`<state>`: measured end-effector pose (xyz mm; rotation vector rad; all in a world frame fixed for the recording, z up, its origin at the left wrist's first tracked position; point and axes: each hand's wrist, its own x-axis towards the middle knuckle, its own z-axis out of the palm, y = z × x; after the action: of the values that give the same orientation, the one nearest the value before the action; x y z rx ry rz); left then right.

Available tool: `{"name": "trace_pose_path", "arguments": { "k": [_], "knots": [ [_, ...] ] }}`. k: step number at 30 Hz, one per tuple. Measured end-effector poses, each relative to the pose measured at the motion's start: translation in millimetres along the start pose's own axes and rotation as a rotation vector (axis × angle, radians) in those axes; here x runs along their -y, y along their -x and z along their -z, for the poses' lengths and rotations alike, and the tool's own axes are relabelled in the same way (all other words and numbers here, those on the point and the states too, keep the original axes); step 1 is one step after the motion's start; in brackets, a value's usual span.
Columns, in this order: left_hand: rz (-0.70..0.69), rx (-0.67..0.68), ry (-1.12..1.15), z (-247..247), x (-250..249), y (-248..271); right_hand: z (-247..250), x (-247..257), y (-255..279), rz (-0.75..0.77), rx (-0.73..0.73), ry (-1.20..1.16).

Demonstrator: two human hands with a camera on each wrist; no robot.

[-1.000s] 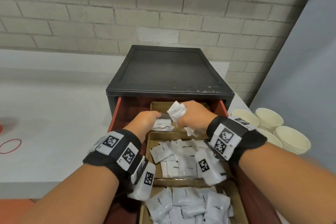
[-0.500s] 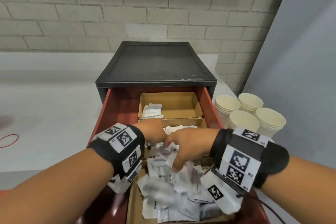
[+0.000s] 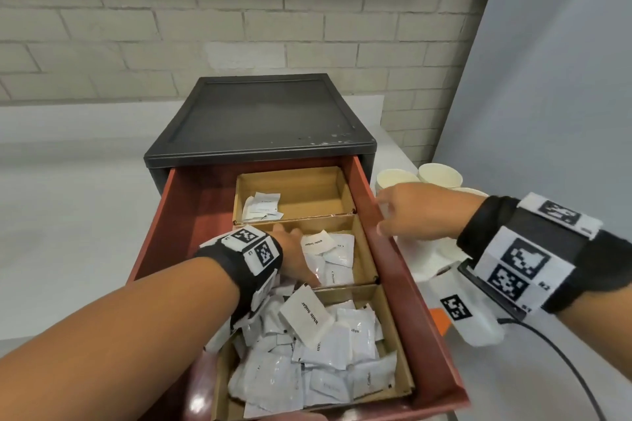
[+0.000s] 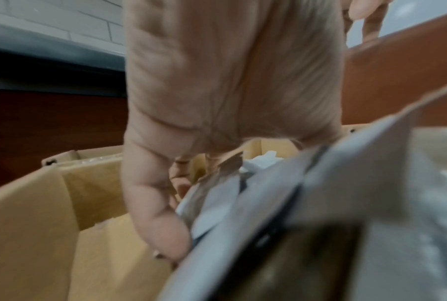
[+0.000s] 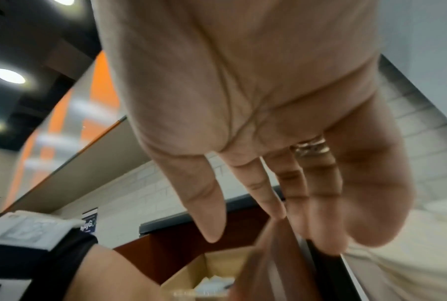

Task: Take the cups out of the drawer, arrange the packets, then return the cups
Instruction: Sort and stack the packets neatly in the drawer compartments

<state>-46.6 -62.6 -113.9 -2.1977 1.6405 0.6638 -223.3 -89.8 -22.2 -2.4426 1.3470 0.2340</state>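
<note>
The red-brown drawer (image 3: 388, 270) stands pulled out, with three cardboard compartments of white packets. The back one holds a few packets (image 3: 261, 207), and the front one is heaped with several packets (image 3: 325, 345). My left hand (image 3: 295, 255) reaches into the middle compartment, thumb and curled fingers (image 4: 163, 234) pinching packets (image 4: 217, 195) there. My right hand (image 3: 384, 215) hovers over the drawer's right wall with fingers (image 5: 209, 213) straight and spread, holding nothing. Stacked cream paper cups (image 3: 439, 174) stand just right of the drawer, beyond that hand.
The drawer belongs to a black cabinet (image 3: 263, 120) on a white counter (image 3: 68, 232) against a brick wall. A grey panel (image 3: 547, 113) closes the right side behind the cups. A cable (image 3: 561, 362) trails from my right wrist.
Both hands were together over the middle packets. My right hand has swung right, out of the drawer towards the cups. The left hand stays in the middle compartment.
</note>
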Motion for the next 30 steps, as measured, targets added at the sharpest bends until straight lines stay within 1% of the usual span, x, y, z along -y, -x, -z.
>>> {"name": "trace_pose_path", "arguments": {
  "k": [2,3,6,8,10,12,15,18,22,25,26,28,30],
  "knots": [
    [-0.002,-0.008,0.01,-2,-2,-3,-11,-5,-3,0.003,0.031,-0.078],
    [-0.003,-0.011,0.013,-2,-4,-4,-18,-7,-7,0.022,0.005,-0.1],
    [-0.026,-0.022,-0.018,-4,-9,-4,-45,-13,-21,0.029,-0.157,-0.161],
    [-0.056,-0.042,-0.067,-6,-14,-2,-58,-13,-26,0.03,-0.233,-0.19],
    [-0.131,-0.071,-0.112,-9,-20,0,-64,-13,-26,0.023,-0.276,-0.235],
    [-0.223,-0.101,-0.174,-11,-25,0,-66,-15,-26,0.014,-0.286,-0.286],
    [-0.278,-0.126,-0.215,-11,-28,2,-67,-16,-24,0.011,-0.29,-0.306],
    [-0.316,-0.178,-0.049,-4,-26,12,-68,-15,-23,0.013,-0.296,-0.31],
    [-0.367,-0.221,0.289,7,-14,25,-67,-16,-21,0.016,-0.303,-0.351],
    [-0.396,-0.259,0.596,13,-5,41,-67,-15,-20,0.018,-0.297,-0.364],
    [-0.422,-0.267,0.636,13,-4,48,-67,-15,-20,0.018,-0.296,-0.367],
    [-0.479,-0.22,0.647,11,-2,61,-68,-16,-22,0.019,-0.299,-0.375],
    [-0.536,-0.105,0.671,4,-4,72,-68,-17,-23,0.016,-0.302,-0.376]
  ]
}}
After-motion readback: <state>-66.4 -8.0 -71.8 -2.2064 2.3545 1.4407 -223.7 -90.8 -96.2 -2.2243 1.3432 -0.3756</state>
